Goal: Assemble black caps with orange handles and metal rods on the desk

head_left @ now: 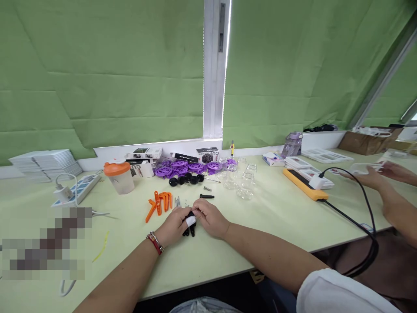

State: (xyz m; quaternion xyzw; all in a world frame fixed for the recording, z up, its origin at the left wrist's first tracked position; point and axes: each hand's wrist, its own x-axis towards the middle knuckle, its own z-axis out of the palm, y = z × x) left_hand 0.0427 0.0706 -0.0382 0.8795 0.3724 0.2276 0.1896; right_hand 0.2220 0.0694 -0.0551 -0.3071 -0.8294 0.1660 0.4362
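Both my hands rest on the pale green table (260,217), closed together round a small black plastic part (189,229). My left hand (174,226) wears a white wrap on one finger and a red and metal bracelet at the wrist; it grips the black part from the left. My right hand (210,218) pinches the same part from the right. Just beyond my fingers lie orange plastic pieces (159,203), a few metal pins (177,201) and a short black rod (206,196).
Purple wheels (187,167), black balls (185,179), clear glass cups (241,178), an orange-lidded shaker (119,176), a power strip (78,189). At right, another person's hands (387,174) hold a clear tray beside a yellow power strip (304,184) with a black cable (355,217).
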